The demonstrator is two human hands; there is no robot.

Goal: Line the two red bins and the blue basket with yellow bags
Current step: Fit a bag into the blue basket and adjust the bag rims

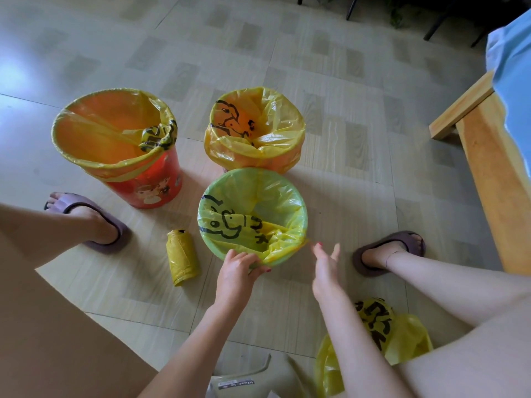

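Note:
Three containers stand on the floor, each with a yellow bag over its rim. The big red bin is at the left. A second bin behind the middle is almost fully wrapped in its bag. Nearest me, the basket looks green through its yellow liner. My left hand grips the basket's near rim and the bag folded over it. My right hand hovers just right of the rim with fingers spread, holding nothing; it is slightly blurred.
A roll of yellow bags lies on the tiles left of the basket. A loose yellow bag sits by my right leg. My slippered feet flank the basket. A wooden bed frame runs along the right.

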